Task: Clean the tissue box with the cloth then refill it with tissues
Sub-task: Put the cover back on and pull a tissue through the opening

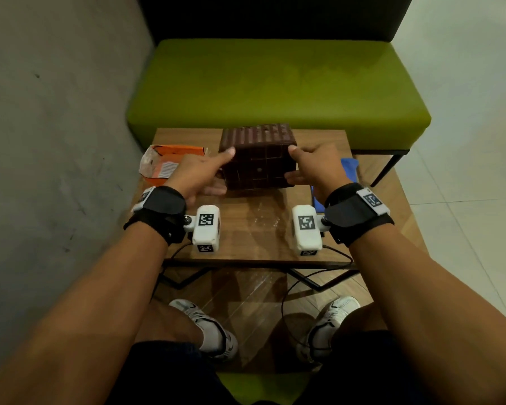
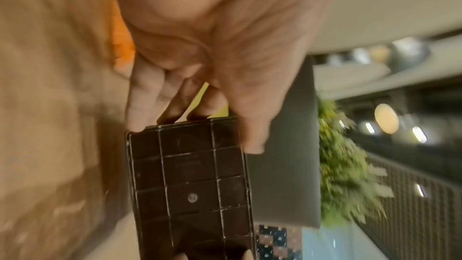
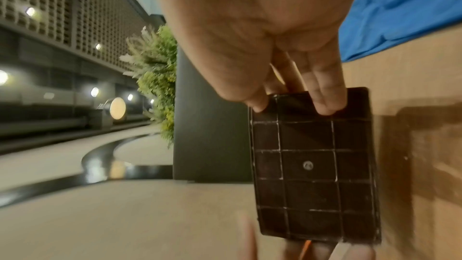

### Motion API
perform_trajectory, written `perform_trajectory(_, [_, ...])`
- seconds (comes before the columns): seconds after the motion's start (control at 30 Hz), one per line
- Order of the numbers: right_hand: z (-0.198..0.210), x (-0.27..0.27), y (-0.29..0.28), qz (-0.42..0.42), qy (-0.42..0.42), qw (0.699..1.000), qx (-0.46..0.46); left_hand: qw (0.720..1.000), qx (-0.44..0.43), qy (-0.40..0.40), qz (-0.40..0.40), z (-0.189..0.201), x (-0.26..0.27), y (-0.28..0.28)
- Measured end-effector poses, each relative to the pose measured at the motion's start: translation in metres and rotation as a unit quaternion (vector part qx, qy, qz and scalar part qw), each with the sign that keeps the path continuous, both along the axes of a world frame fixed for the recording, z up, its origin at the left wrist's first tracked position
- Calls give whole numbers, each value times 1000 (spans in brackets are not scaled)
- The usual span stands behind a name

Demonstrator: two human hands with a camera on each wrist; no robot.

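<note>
A dark brown tissue box with a grid pattern stands tipped on the wooden table, its gridded face with a small round stud towards me. My left hand grips its left side, thumb at the top edge and fingers lower down. My right hand grips the right side the same way. The left wrist view shows the left hand on the end of the box. Seen from the right wrist, the right hand holds the other end of the box. A blue cloth lies under my right hand. No opening of the box shows.
An orange tissue packet lies at the table's back left. A green bench stands just behind the table, and a grey wall runs along the left. My knees and shoes are below the table's near edge.
</note>
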State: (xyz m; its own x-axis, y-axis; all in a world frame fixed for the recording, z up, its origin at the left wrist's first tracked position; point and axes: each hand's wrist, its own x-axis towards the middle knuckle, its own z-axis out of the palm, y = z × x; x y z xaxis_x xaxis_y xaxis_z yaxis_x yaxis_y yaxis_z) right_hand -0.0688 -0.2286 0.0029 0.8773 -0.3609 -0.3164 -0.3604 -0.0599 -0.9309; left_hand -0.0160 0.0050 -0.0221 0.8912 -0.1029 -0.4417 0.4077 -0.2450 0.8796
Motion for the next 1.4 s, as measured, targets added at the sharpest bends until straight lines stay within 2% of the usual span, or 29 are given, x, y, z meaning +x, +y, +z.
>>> perform_trajectory(0.07, [-5, -5, 0, 6, -15, 999, 39, 998, -46, 8, 36, -5, -7, 0])
perform_trajectory(0.23, [-32, -10, 2, 14, -11, 996, 84, 992, -82, -50, 84, -38, -18, -7])
perform_trajectory(0.3, [-49, -9, -1, 2, -18, 995, 96, 993, -72, -61, 74, -44, -19, -7])
perform_trajectory(0.4, [-65, -15, -6, 21, 9, 994, 103, 996, -7, -88, 32, -51, -16, -2])
perform_trajectory(0.47, [-75, -18, -11, 35, 13, 997, 70, 996, 6, -87, 1, -54, -19, -2])
perform_trajectory(0.63, [-85, -18, -12, 90, 5, 990, -104, 986, 80, -127, -76, -61, -22, -7])
perform_trajectory(0.83, [-92, -12, -14, 126, 25, 972, -195, 969, 160, -145, -123, -58, -16, -8])
perform_trajectory(0.97, [-75, -11, -20, 143, 64, 964, -214, 956, 199, -149, -157, -52, -6, -1])
perform_trajectory(1.03, [-59, -6, -27, 104, 35, 961, -255, 940, 230, -173, -186, -45, 2, 0])
perform_trajectory(1.07, [-49, -2, -29, 84, -7, 956, -282, 929, 248, -180, -207, -42, 5, -2])
perform_trajectory(1.13, [-32, 10, -26, 84, -108, 936, -324, 903, 284, -195, -256, -37, 10, -9])
perform_trajectory(1.2, [-24, 28, -17, 158, -145, 900, -379, 900, 283, -194, -271, -36, 13, -17])
perform_trajectory(1.3, [-30, 52, -2, 290, -120, 821, -477, 914, 255, -194, -250, -42, 18, -20])
perform_trajectory(1.4, [-31, 59, 8, 340, -94, 790, -501, 923, 233, -196, -237, -47, 19, -16])
